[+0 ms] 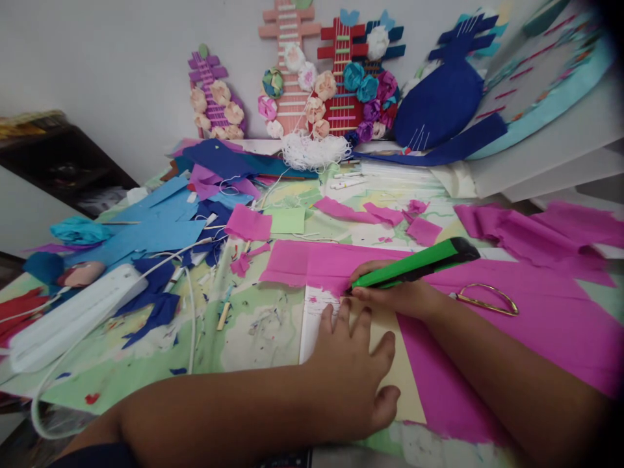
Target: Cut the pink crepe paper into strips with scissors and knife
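Note:
My right hand [392, 292] is closed around a green and black utility knife [404, 268], its tip low against pink crepe paper [526, 292]. My left hand [353, 364] lies flat with fingers spread on a pale yellow sheet [407, 383], fingertips just short of the knife's tip. Under the yellow sheet, at its left, shows a white board [309, 325] with dark scratch marks. The pink paper stretches behind both hands and out to the right, beneath my right forearm. Gold-handled scissors [487, 300], mostly hidden, rest on the pink paper beside that forearm.
A white power strip [78, 318] with its cord lies at the left, near blue paper [156, 224]. Torn pink strips [361, 211], a green note [287, 221] and a heap of white string [314, 151] sit farther back. Flower-trimmed paper instruments [341, 78] lean on the wall.

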Action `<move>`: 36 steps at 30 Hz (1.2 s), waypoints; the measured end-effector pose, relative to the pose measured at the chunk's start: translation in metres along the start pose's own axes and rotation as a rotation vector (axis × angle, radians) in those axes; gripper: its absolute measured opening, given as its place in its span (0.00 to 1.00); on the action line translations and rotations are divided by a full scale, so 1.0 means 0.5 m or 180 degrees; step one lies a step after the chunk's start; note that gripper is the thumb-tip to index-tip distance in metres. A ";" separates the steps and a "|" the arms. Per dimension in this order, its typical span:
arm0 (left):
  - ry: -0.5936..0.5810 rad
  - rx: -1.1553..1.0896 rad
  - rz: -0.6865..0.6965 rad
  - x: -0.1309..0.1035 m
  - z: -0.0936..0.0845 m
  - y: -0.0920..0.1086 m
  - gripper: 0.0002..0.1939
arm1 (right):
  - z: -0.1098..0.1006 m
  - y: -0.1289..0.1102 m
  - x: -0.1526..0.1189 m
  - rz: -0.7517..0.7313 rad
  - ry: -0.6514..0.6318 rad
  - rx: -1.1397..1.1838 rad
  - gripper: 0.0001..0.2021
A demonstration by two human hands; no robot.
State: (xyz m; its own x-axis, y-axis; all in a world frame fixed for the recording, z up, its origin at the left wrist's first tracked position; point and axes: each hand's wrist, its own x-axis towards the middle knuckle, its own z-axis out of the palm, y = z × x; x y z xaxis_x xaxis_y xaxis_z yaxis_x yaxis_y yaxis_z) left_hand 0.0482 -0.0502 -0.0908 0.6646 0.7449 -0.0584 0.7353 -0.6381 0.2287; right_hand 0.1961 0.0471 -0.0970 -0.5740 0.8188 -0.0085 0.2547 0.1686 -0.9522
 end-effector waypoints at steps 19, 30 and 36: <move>-0.0208 -0.0154 -0.0059 0.003 0.000 -0.002 0.31 | -0.022 0.000 -0.006 -0.0242 -0.0147 0.0184 0.09; -0.0348 -0.0191 -0.0013 0.004 0.000 -0.004 0.32 | -0.008 0.008 -0.007 -0.0399 -0.0020 -0.0036 0.10; -0.0393 -0.0106 -0.0014 0.003 -0.007 -0.003 0.32 | -0.007 0.004 -0.010 -0.0290 0.0073 -0.0174 0.10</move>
State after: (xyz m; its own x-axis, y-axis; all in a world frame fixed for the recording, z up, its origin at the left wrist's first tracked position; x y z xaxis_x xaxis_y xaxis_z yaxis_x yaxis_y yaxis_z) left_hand 0.0478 -0.0474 -0.0878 0.6741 0.7168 -0.1782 0.7348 -0.6264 0.2601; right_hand 0.2019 0.0452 -0.0976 -0.5789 0.8110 0.0848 0.2447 0.2720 -0.9307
